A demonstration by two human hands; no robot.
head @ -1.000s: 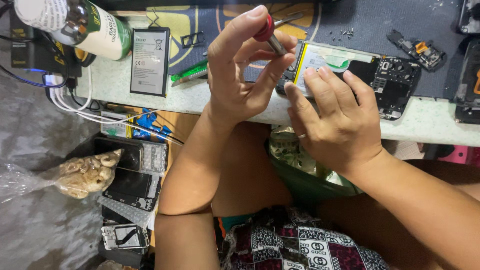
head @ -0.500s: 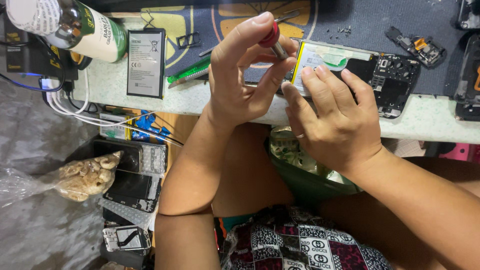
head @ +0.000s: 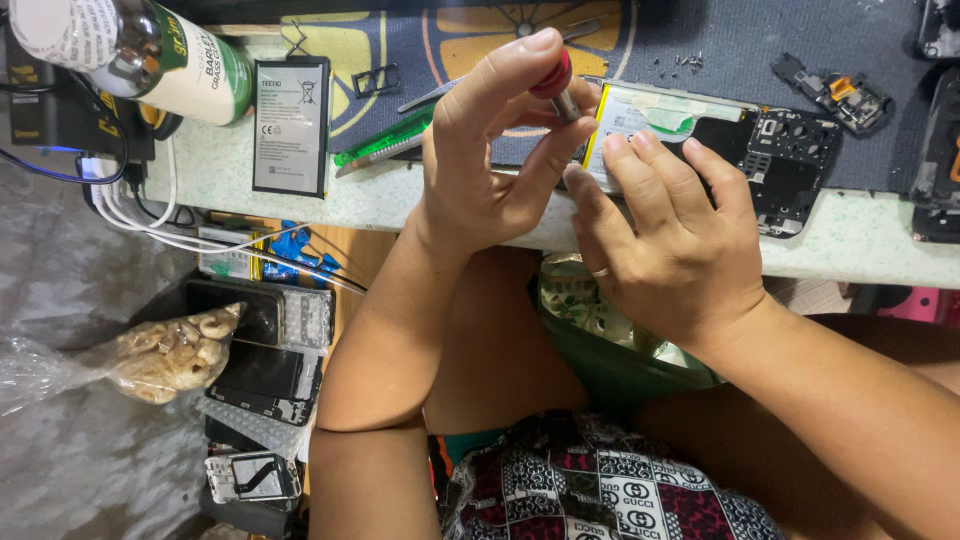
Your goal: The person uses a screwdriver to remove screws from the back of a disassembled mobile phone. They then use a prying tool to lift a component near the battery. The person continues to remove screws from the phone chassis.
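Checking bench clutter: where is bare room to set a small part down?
Bare counter right of the opened phone; a strip between the loose battery and left hand. Crowded: mat near the screws, and the bottle corner.

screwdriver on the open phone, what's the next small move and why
Probably keep twirling the red-capped screwdriver in place. The left hand pinches it upright, forefinger on the cap, with the tip hidden behind the fingers at the opened phone. The right hand presses flat on the phone, steadying it, so nothing seems to need a new grip.
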